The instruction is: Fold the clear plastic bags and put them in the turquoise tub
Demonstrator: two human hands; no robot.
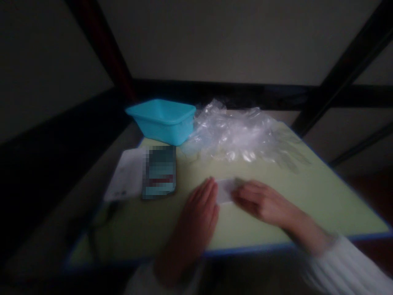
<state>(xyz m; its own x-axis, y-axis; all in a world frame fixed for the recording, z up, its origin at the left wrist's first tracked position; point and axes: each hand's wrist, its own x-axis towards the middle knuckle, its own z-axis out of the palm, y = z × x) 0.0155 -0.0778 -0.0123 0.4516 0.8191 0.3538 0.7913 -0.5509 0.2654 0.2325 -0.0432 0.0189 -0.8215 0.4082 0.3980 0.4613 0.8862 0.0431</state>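
One small pale sheet (224, 192) lies on the table (310, 196). The left hand (201, 205) rests flat at the sheet's left edge, fingers straight; the right hand (259, 200) curls at the other edge, too blurred to tell whether it grips. Beyond are a blue tub (162, 123) and crumpled plastic (239, 133).

On the table (322, 205), a small flat piece (224, 191) sits between my left hand (201, 205) and my right hand (260, 200). Plastic heap (239, 133) behind it, tub (166, 130) left of that. Pixelated item (159, 174) before the tub, flat sheet (125, 176) on its left.
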